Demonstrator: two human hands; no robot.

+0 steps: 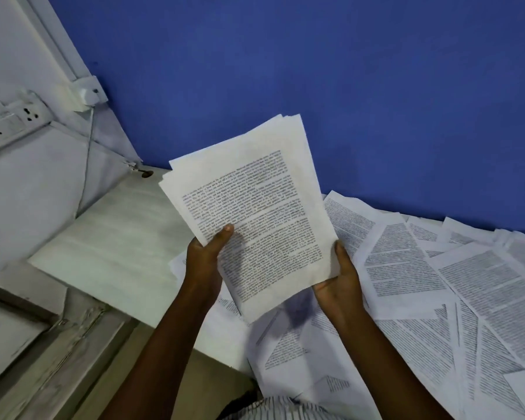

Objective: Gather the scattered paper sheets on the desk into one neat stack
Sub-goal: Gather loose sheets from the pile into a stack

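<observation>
Blue wall (376, 86) backing a pale desk (112, 247). Both hands, left hand (202, 262) and right hand (341, 283), are gripping a raised stack (249, 207); loose sheets (437, 298) are lying scattered. Advisable: squaring edges before adding more.

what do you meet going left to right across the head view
wall socket → desk top → left hand → held stack of sheets → right hand → scattered sheets lying on the desk
</observation>
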